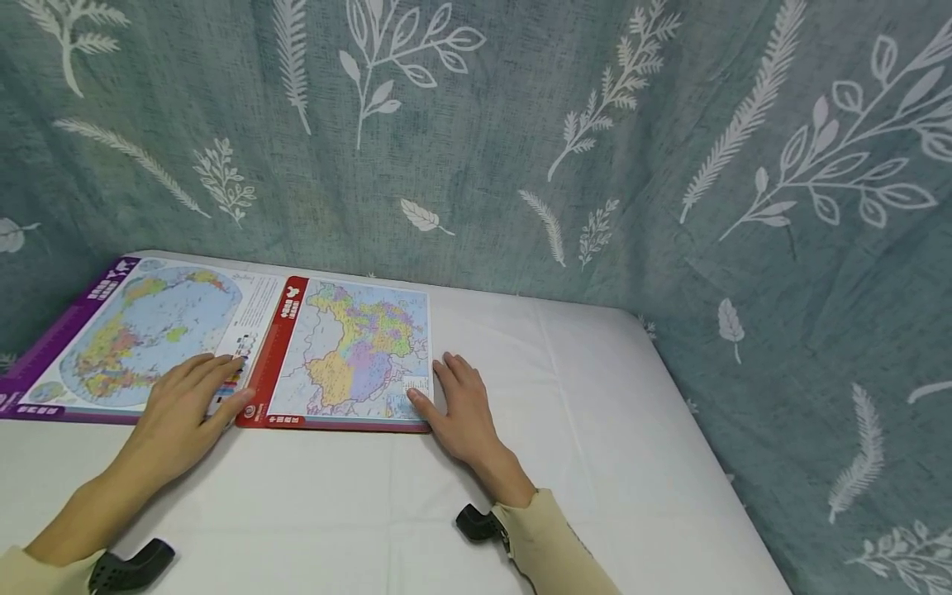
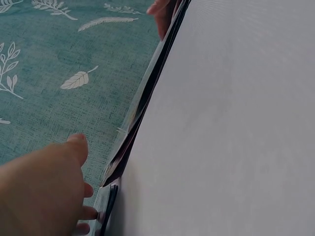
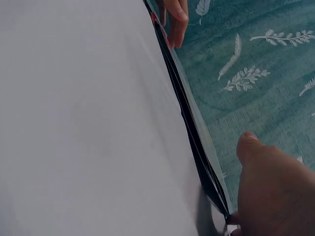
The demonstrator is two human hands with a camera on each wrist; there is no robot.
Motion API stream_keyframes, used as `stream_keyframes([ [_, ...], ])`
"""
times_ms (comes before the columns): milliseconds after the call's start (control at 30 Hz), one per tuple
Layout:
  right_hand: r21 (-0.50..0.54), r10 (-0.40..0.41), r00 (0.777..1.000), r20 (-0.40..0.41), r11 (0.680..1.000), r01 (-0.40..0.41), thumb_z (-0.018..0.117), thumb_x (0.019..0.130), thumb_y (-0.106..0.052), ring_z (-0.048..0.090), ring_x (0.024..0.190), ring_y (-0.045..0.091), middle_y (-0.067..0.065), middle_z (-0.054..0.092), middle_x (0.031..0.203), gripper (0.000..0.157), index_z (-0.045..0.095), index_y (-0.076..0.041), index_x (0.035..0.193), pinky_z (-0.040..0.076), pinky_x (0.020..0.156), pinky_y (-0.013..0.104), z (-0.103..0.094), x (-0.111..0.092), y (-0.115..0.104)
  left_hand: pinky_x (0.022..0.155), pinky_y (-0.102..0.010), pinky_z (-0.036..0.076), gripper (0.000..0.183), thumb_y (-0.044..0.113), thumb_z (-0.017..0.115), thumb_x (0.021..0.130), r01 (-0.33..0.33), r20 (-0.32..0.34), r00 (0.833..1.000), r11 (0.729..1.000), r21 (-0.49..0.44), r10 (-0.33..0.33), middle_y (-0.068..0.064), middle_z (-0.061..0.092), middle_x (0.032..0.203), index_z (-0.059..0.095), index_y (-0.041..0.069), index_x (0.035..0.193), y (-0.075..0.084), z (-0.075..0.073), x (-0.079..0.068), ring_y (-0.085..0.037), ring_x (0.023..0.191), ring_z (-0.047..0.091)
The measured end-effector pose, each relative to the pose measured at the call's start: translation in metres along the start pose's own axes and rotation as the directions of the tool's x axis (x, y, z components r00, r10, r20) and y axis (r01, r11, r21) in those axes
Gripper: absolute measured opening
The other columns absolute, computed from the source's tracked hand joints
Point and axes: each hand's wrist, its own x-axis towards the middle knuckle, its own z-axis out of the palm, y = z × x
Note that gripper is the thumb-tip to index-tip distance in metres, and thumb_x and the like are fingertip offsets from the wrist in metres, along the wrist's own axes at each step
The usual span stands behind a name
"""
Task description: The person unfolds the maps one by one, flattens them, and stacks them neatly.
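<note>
Two maps lie side by side at the back left of the white table, seen in the head view. A world map (image 1: 171,314) with a purple border is on the left, and a map of China (image 1: 372,347) with a red border is on the right. My left hand (image 1: 182,405) rests on the lower right part of the world map, its thumb reaching to the red border. At the right edge of the China map lies my right hand (image 1: 467,413), thumb on the lower corner and fingers extended along the edge. Both wrist views show the maps edge-on.
A white cloth (image 1: 595,438) covers the table. Behind it and to the right hangs a green curtain (image 1: 476,165) with white leaf prints. Black devices (image 1: 137,566) stick out from the sleeves at both wrists.
</note>
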Motion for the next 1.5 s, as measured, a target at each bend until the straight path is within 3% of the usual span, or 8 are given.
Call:
stream_keyframes([
  [367,-0.003,0.01,1.0,0.018,1.0,-0.01,0.066,0.097,-0.055,0.028,0.158,0.039,0.021,0.039,0.165,0.087,0.043,0.006,0.155,0.018,0.129,0.055,0.005,0.002,-0.008,0.107,-0.072,0.029,0.053,0.033,0.072,0.101,-0.041,-0.012,0.999,0.996,-0.074,0.041,-0.024,0.062,0.14,0.06,0.0,0.141,0.005,0.003,-0.001,-0.046,0.136,0.045],
  [567,-0.008,0.005,1.0,0.017,1.0,-0.005,0.075,0.091,-0.055,0.03,0.158,0.037,0.02,0.039,0.165,0.093,0.043,0.005,0.156,0.02,0.129,0.054,0.005,0.001,-0.008,0.108,-0.071,0.029,0.056,0.031,0.075,0.098,-0.048,0.018,0.999,0.993,-0.108,0.05,-0.022,0.061,0.142,0.059,0.003,0.144,0.014,0.003,-0.002,-0.045,0.138,0.044],
  [800,0.004,0.006,1.0,0.013,1.0,-0.006,0.08,0.088,-0.05,0.032,0.157,0.034,0.018,0.04,0.165,0.095,0.042,0.005,0.156,0.026,0.127,0.052,0.006,0.001,-0.008,0.11,-0.071,0.03,0.061,0.032,0.078,0.095,-0.014,0.023,1.0,0.99,-0.137,0.017,-0.022,0.059,0.145,0.058,0.003,0.146,0.017,0.007,-0.004,-0.045,0.14,0.043],
  [967,0.02,0.0,1.0,-0.005,1.0,0.0,0.082,0.087,-0.047,0.034,0.156,0.034,0.018,0.042,0.164,0.094,0.043,0.005,0.156,0.027,0.126,0.052,0.007,0.002,-0.007,0.106,-0.071,0.036,0.063,0.017,0.084,0.089,0.02,-0.007,1.0,0.983,-0.185,-0.022,-0.022,0.058,0.144,0.058,0.005,0.146,0.02,0.008,-0.005,-0.046,0.136,0.046],
  [1033,0.025,-0.011,1.0,-0.015,1.0,0.011,0.083,0.087,-0.046,0.035,0.155,0.035,0.018,0.042,0.163,0.094,0.043,0.005,0.155,0.028,0.125,0.053,0.007,0.002,-0.007,0.101,-0.063,0.042,0.066,0.008,0.084,0.087,0.024,-0.026,0.999,0.982,-0.188,-0.029,-0.022,0.06,0.14,0.057,0.007,0.147,0.021,0.008,-0.005,-0.042,0.129,0.05],
  [1167,0.048,-0.03,0.999,-0.038,0.998,0.032,0.085,0.086,-0.043,0.038,0.152,0.034,0.017,0.045,0.161,0.092,0.044,0.004,0.155,0.033,0.123,0.052,0.007,0.004,-0.007,0.084,-0.028,0.045,0.073,-0.003,0.084,0.084,0.024,-0.054,0.998,0.979,-0.201,-0.035,-0.016,0.065,0.121,0.056,0.01,0.15,0.021,0.006,-0.004,-0.021,0.099,0.057],
  [1300,0.068,-0.018,0.998,-0.067,0.997,0.023,0.086,0.085,-0.04,0.05,0.135,0.029,0.014,0.057,0.142,0.09,0.045,0.0,0.155,0.043,0.113,0.044,0.005,0.004,-0.009,0.067,-0.014,0.038,0.077,-0.004,0.085,0.083,0.03,-0.057,0.997,0.969,-0.247,-0.045,-0.01,0.066,0.107,0.054,0.011,0.152,0.02,0.006,-0.003,-0.004,0.079,0.053],
  [1500,0.15,0.01,0.998,-0.064,0.989,0.0,0.086,0.088,-0.033,0.053,0.077,0.011,0.004,0.065,0.092,0.091,0.039,-0.002,0.16,0.043,0.073,0.025,0.002,-0.001,-0.009,0.063,-0.016,0.037,0.08,-0.003,0.085,0.084,0.02,-0.049,0.998,0.963,-0.269,-0.034,-0.011,0.06,0.113,0.052,0.014,0.155,0.019,0.011,-0.002,-0.004,0.075,0.048],
])
